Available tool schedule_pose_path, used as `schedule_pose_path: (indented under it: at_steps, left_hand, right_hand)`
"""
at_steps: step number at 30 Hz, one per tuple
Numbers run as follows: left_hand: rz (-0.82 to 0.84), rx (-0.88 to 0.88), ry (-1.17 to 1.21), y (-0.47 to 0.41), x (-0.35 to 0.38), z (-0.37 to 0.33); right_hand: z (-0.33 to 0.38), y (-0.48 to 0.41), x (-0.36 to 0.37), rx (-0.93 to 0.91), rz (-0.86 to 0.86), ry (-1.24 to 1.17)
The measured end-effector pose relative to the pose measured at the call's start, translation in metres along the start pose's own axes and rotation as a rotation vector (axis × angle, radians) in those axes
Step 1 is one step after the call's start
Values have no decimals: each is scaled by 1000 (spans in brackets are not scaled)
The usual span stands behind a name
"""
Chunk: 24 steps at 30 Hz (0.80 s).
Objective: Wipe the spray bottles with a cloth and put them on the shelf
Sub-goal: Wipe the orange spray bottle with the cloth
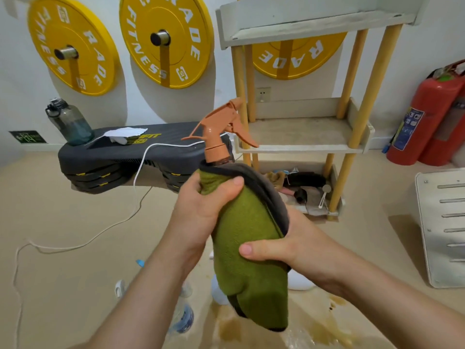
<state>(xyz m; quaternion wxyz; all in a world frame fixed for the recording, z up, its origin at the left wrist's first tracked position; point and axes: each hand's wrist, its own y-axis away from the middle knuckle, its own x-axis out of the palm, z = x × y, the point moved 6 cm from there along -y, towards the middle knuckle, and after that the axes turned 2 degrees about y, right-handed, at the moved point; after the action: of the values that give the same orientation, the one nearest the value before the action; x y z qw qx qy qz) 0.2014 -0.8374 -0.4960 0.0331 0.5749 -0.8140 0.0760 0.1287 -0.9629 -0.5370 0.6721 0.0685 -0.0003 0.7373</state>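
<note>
Just above left hand [201, 207] and right hand [299, 244] clasping the cloth [251, 238], the spray bottle [217, 133] protrudes.

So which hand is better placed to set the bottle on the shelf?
Probably the left hand: it grips the wrapped spray bottle near the neck; the right hand holds the green cloth lower.

We see two bare hands, the left hand [201, 210] and the right hand [297, 245]. Behind the fingers of each, a bare forearm runs back to the lower edge. Both thumbnails are short, rounded and pale pink.
</note>
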Motion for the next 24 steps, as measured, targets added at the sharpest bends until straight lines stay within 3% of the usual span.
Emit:
schedule_pose_path:
  at_steps: [5, 10, 13, 17, 24]
  left_hand:
    - [153, -22, 31, -2, -7, -3]
    - [-236, -61, -98, -2, -12, 20]
    - [-354, -20, -18, -3, -16, 16]
    - [-268, 59, -60, -2, -11, 8]
    - [-181, -99, 153, 6, 2, 26]
  right_hand:
    - [1, 1, 0, 102, 121, 42]
    - [-18, 6, 9, 182, 27, 79]
    - [-29, 5, 12, 206, -53, -139]
    - [-26, 8, 16, 243, 33, -132]
    - [-15, 9, 2, 83, -190, -161]
